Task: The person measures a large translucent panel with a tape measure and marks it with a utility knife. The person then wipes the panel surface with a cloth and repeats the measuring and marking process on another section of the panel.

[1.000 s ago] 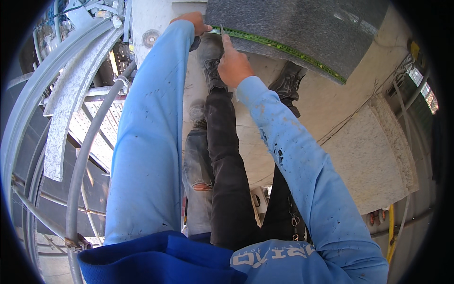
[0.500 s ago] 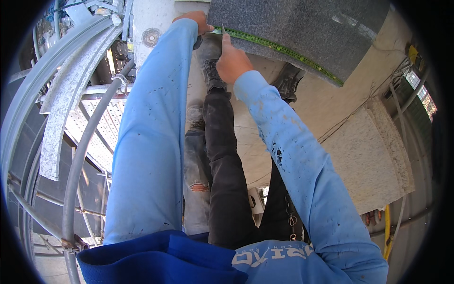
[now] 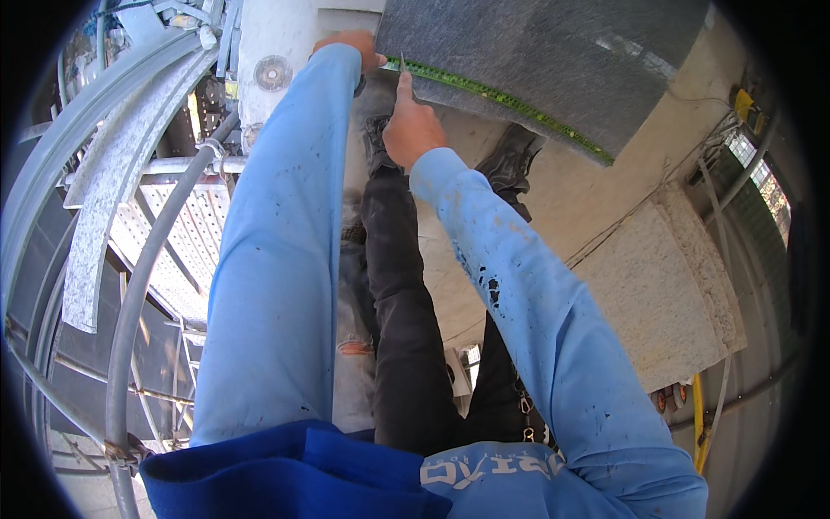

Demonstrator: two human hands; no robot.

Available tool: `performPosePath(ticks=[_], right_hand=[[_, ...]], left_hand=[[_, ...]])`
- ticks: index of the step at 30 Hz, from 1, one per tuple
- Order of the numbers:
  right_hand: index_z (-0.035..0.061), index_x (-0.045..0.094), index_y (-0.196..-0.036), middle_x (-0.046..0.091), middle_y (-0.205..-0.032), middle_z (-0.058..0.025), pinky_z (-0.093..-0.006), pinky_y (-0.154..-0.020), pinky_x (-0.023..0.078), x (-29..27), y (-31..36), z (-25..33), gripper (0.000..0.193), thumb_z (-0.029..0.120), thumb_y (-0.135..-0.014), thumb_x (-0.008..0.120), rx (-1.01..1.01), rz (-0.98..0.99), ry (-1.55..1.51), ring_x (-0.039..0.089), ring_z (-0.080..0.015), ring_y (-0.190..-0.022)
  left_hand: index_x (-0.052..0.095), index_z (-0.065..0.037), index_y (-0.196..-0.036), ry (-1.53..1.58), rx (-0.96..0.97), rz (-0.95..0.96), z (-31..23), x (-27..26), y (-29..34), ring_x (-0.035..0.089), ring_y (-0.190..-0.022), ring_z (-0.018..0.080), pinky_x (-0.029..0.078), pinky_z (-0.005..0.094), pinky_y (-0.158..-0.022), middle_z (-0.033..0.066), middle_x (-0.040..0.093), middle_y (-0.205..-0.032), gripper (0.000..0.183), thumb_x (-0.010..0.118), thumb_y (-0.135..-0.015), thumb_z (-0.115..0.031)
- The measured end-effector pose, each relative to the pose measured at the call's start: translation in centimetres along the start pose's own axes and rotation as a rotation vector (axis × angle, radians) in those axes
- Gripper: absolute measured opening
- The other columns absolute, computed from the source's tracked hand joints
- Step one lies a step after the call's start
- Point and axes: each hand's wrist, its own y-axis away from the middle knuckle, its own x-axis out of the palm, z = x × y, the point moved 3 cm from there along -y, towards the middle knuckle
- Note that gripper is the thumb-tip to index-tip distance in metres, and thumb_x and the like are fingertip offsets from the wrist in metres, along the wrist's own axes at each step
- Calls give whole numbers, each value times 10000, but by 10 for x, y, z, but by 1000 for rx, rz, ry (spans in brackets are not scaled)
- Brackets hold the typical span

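A dark grey stone slab lies at the top of the view. Along its near edge runs a long, thin green strip with dark marks, like a measuring tape's blade. My left hand is closed around the strip's left end, its fingertips at the slab's corner. Just right of it, my right hand grips a thin pointed tool, its tip up against the strip and slab edge. The tool's kind is too small to tell.
Grey scaffold tubes and a long pale speckled stone strip stand at left. A thick pale stone slab lies at right, near cables and a yellow bar. A leg in torn jeans shows beside dark trousers.
The view has shifted slightly, so the slab and strip sit a little lower and further left. Both hands keep their grip at the strip's left end; the right one has moved slightly left.
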Motion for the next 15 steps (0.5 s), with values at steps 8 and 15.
performPosePath(ticks=[8, 15], right_hand=[[47, 140, -1443, 617, -994, -278, -460, -850, 467, -6, -4, 1, 736, 62, -801, 498, -6, 4, 43, 604, -406, -939], [60, 136, -1448, 622, -1008, -257, -450, -859, 465, -6, -3, 0, 739, 75, -807, 504, 11, 12, 63, 602, -395, -957]], left_hand=[[587, -148, -1192, 6, 12, -20, -1, 1, 1, 565, -1109, 273, 463, 442, -906, 88, 588, -1208, 483, 591, -835, -474], [570, -151, -1209, -1, 16, 17, -1, 1, -1, 563, -1113, 276, 462, 447, -907, 90, 579, -1221, 495, 590, -836, -476]])
